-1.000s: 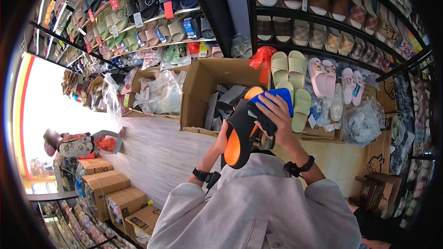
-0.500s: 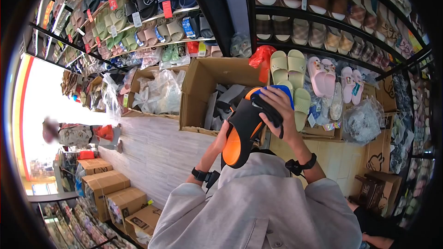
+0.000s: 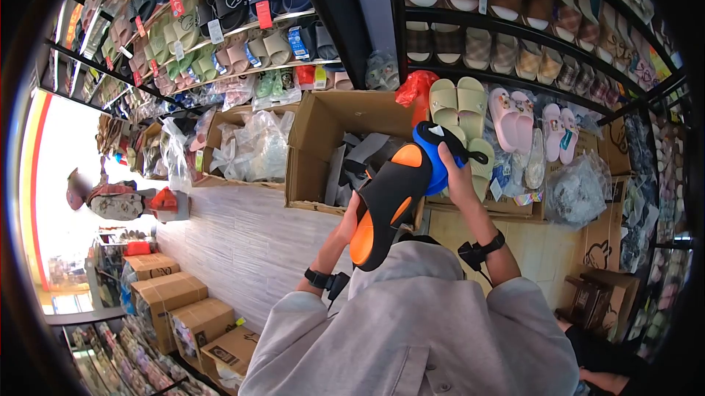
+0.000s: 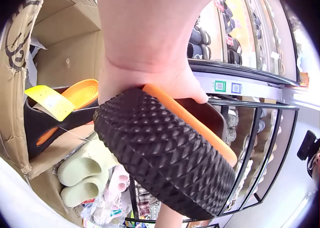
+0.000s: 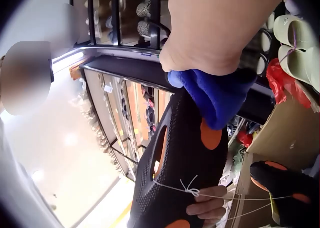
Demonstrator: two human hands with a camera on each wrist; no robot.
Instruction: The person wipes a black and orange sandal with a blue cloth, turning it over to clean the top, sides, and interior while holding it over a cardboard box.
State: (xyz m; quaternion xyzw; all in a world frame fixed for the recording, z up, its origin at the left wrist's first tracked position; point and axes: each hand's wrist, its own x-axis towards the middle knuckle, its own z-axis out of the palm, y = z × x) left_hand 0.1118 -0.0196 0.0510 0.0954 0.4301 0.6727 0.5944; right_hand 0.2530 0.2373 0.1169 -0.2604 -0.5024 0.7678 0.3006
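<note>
A black slipper with orange parts (image 3: 396,176) is held up over the front of an open carton. My left hand (image 3: 348,221) grips it along the side near the heel; the left wrist view shows its ridged black sole (image 4: 165,155). At the toe end, my right hand (image 3: 461,184) holds a blue-and-black cloth (image 3: 437,168), its fuzzy blue side against the slipper in the right wrist view. A thin white string (image 5: 192,190) runs from this slipper to a second black-and-orange slipper (image 5: 295,195) by the carton, beside a yellow tag (image 4: 50,101).
The open carton (image 3: 308,146) has grey scraps inside. Beside it lie green slippers (image 3: 471,102), pink slippers (image 3: 512,128) and a red plastic bag (image 3: 417,89). Slipper racks line the walls. At the left are closed boxes (image 3: 169,293) and another person (image 3: 117,205).
My right hand has turned from lying over the toe to its right side, swinging the cloth round so more blue shows. The slipper has tilted slightly; my left hand keeps its grip.
</note>
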